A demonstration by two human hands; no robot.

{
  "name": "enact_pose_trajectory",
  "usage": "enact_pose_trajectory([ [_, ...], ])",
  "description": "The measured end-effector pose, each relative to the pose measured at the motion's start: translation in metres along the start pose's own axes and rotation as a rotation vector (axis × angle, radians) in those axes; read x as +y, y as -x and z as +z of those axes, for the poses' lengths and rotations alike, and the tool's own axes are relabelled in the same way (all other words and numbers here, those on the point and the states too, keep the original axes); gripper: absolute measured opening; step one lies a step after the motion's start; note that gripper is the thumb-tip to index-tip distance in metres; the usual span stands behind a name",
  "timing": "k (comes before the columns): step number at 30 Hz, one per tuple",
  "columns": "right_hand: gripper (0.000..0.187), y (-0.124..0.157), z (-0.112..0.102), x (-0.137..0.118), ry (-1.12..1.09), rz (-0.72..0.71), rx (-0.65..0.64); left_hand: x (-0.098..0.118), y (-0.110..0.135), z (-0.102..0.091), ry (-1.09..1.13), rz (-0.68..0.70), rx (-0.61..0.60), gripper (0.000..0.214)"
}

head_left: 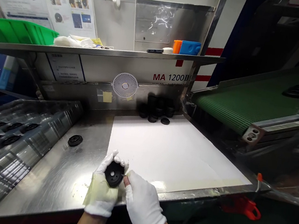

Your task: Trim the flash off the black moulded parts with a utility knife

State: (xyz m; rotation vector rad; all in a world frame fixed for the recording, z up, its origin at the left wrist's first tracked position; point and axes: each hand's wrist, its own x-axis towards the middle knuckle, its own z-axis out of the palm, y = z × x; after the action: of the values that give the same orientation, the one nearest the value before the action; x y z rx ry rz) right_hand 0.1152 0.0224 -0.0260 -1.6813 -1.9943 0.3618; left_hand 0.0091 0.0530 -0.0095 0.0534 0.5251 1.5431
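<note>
A black round wheel-like part (113, 175) with a central hole and smaller holes faces up in my left hand (102, 190). The gloved fingers of that hand are wrapped round its rim. My right hand (141, 201), in a white glove with a bare thumb tip, is closed beside the part's right edge. A thin pointed tip shows at that thumb and meets the rim; the rest of what the fingers hold is hidden. On the metal table left of my hands lies another black round part (75, 140).
Clear trays (50, 134) of black parts are stacked at left. A white sheet (182, 153) covers the table's right side, with several black parts (165, 121) at its back. A shelf (129, 53) crosses behind; a green conveyor (229, 108) stands right. Red-handled tool (252, 210) hangs at the front edge.
</note>
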Motion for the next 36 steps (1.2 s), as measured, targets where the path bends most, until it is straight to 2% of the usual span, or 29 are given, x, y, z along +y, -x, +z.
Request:
enact_pose_trajectory([
  [4, 0.023, 0.009, 0.009, -0.006, -0.01, -0.002, 0.001, -0.005, -0.004, 0.001, 0.022, 0.054, 0.044, 0.006],
  [9, 0.02, 0.011, 0.012, -0.01, -0.014, -0.008, 0.004, -0.003, -0.001, 0.0, -0.092, 0.149, -0.029, 0.016],
  [12, 0.02, 0.008, 0.009, -0.006, -0.048, -0.04, 0.02, 0.004, 0.002, -0.003, -0.165, -0.001, -0.024, 0.029],
  [15, 0.018, 0.006, 0.006, 0.0, -0.071, -0.037, 0.012, 0.008, 0.001, -0.006, -0.138, -0.126, -0.026, 0.027],
  [23, 0.018, 0.015, 0.013, -0.007, -0.045, 0.008, 0.02, -0.001, -0.009, -0.003, 0.002, -0.025, 0.049, 0.0],
  [27, 0.02, 0.015, 0.012, -0.01, -0.035, -0.014, 0.031, 0.001, -0.003, -0.001, -0.062, 0.037, 0.056, 0.011],
  [31, 0.018, 0.01, 0.007, -0.003, -0.054, -0.021, 0.035, 0.004, 0.005, -0.006, -0.116, -0.055, 0.038, 0.03],
  [36, 0.017, 0.014, 0.011, -0.003, -0.044, 0.032, 0.004, 0.0, 0.0, -0.007, -0.081, -0.006, 0.04, 0.011],
])
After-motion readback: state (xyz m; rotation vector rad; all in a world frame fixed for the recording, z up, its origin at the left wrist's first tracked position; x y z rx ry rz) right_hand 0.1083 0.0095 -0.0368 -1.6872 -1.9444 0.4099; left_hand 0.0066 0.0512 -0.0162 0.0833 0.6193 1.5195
